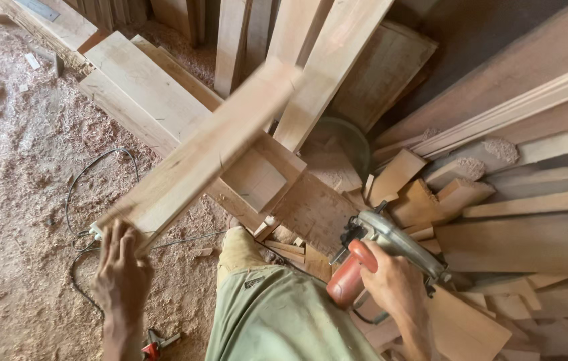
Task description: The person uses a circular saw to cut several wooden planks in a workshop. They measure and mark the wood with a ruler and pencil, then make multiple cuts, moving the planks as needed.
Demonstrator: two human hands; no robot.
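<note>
A sawdust-covered floor (pixel 23 200) with stacked planks (pixel 531 234) all around (offcuts everywhere). The left hand (pixel 122 271) curls its fingers over the near end of a long pale board (pixel 207 150), lifted and blurred; it looks stiff, fairly light, best gripped at the edges. The right hand (pixel 394 284) is wrapped around the red handle of a circular saw (pixel 381 244).

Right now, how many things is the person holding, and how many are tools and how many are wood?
Power saws, red handle: 1, in the right hand
Wooden planks: 1, lifted by the left hand
Total held: 2
</note>
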